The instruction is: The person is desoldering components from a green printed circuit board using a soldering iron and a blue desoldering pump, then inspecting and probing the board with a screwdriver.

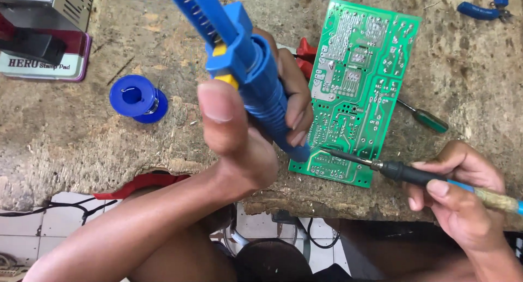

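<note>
Gripping a blue desoldering pump (248,69) with fingers wrapped tight around its barrel, the left hand (245,124) holds it tilted, nozzle down against the lower left part of a green circuit board (357,86) lying solder-side up on the worn wooden workbench (81,146). The right hand (460,192) is closed around a soldering iron (414,174), its tip touching the board near the nozzle. A blue solder spool (136,98) sits well left, a green-handled screwdriver (425,117) just right of the board, and blue-handled pliers (485,7) at the top right.

Blue desoldering pump (256,80) – yellow button, green circuit board (357,86), blue solder spool (137,98)
</note>
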